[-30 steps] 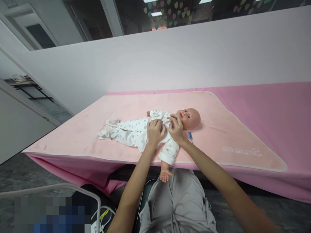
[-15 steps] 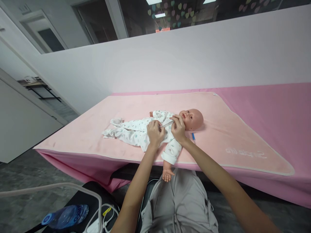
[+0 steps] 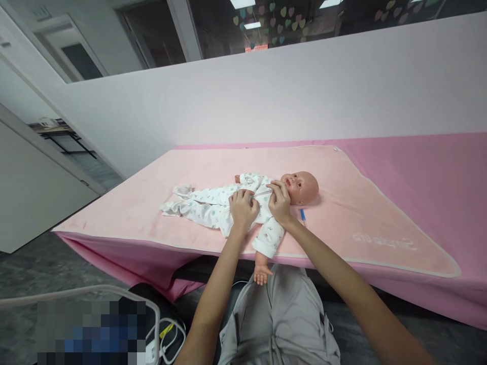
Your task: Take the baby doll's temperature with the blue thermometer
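A bald baby doll (image 3: 303, 188) lies on its back, head to the right, dressed in a white patterned romper (image 3: 207, 207). My left hand (image 3: 243, 208) is closed with bent fingers on the romper's front at the belly. Near the doll's neck, my right hand (image 3: 279, 203) pinches the romper between thumb and fingertips. The cloth edge runs between both hands; its fastening is too small to make out. One doll arm (image 3: 262, 268) hangs over the near table edge. Beside the head, partly behind my right wrist, lies a thin stick with a blue end (image 3: 303, 214).
A light pink mat (image 3: 380, 218) covers the table over a darker pink cloth (image 3: 429, 167). A white wall (image 3: 304, 96) rises behind. At lower left are a pale curved tube (image 3: 99, 289), white cables (image 3: 178, 327) and a pixelated patch. My lap is under the near edge.
The white cloth edge stretched between my hands now lies flatter on the chest. My left hand has shifted very slightly left; my right hand and the doll have hardly moved.
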`<state>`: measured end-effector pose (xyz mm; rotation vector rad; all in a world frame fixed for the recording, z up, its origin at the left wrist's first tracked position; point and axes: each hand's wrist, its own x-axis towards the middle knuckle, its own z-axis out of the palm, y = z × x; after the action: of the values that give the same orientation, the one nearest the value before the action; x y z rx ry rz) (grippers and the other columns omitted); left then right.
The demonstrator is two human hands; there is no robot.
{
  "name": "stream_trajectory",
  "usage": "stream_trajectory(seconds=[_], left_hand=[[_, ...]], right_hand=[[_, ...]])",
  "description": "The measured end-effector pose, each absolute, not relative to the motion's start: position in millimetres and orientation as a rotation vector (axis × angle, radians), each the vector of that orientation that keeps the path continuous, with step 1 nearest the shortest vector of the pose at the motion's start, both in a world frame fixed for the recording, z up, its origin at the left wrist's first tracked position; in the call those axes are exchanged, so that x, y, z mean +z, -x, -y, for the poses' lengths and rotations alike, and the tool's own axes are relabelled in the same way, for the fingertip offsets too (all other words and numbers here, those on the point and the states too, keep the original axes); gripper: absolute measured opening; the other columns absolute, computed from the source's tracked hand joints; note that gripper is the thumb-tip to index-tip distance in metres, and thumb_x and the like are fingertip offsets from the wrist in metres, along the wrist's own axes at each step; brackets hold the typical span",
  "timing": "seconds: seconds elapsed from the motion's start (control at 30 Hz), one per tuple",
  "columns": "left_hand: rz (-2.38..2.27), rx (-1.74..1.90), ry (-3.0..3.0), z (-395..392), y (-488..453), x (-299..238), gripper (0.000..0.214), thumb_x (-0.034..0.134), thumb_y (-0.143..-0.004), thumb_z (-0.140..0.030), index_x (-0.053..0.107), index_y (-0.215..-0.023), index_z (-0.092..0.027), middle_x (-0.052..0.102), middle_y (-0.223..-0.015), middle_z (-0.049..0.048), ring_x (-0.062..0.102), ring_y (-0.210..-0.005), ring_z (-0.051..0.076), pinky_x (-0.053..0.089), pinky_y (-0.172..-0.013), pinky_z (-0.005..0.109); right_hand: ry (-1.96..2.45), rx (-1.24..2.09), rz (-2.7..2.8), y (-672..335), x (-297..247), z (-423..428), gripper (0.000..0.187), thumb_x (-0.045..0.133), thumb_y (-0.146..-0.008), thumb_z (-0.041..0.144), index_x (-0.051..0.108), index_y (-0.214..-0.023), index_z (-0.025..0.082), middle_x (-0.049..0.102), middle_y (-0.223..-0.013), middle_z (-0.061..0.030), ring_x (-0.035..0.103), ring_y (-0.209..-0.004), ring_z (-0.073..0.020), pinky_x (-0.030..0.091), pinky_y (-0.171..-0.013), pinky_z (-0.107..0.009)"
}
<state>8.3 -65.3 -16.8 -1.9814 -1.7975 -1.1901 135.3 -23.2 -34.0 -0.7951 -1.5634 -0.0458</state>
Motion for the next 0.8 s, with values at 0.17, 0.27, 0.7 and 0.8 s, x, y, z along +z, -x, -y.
stream_trajectory(seconds=[0.17,0.27,0.7,0.8], left_hand=[[1.817,-1.266,1.983,65.8,-9.4,-16.3,0.013,0.046,-0.077,-0.018,0.055,-0.087,-0.022,0.060,-0.090,0.0069,0.050,-0.092,0.025,0.032,-0.081,0.038],[1.841,-1.316,1.968,65.4,-10.0,-16.3,0.014,0.046,-0.078,-0.018,0.054,-0.088,-0.021,0.060,-0.090,0.0069,0.051,-0.093,0.025,0.032,-0.082,0.039],[1.795,-1.274,1.937,68.6,-9.3,-17.3,0.017,0.046,-0.079,-0.023,0.055,-0.093,-0.020,0.061,-0.092,0.0077,0.051,-0.093,0.025,0.033,-0.083,0.038],[1.745,-1.159,1.927,74.4,-1.0,-19.7,0.016,0.046,-0.080,-0.026,0.057,-0.089,-0.019,0.061,-0.088,0.0075,0.051,-0.090,0.024,0.033,-0.082,0.038]], right_hand=[[0.774,-0.095,1.543,-134.8,-31.6,24.7,0.039,0.031,-0.077,0.002,0.059,-0.096,0.022,0.054,-0.100,-0.0079,0.055,-0.100,-0.0178,0.051,-0.087,-0.036],[0.787,-0.080,1.541,-135.0,-31.3,25.2,0.038,0.031,-0.076,0.004,0.059,-0.094,0.022,0.054,-0.098,-0.0077,0.055,-0.098,-0.0184,0.051,-0.086,-0.037],[0.875,-0.033,1.534,-137.2,-39.0,21.2,0.039,0.034,-0.073,0.004,0.058,-0.096,0.023,0.054,-0.100,-0.0081,0.052,-0.102,-0.0218,0.046,-0.091,-0.041],[0.845,-0.040,1.578,-137.8,-34.4,21.7,0.042,0.032,-0.073,0.001,0.058,-0.099,0.021,0.057,-0.100,-0.0068,0.053,-0.099,-0.0203,0.045,-0.090,-0.039]])
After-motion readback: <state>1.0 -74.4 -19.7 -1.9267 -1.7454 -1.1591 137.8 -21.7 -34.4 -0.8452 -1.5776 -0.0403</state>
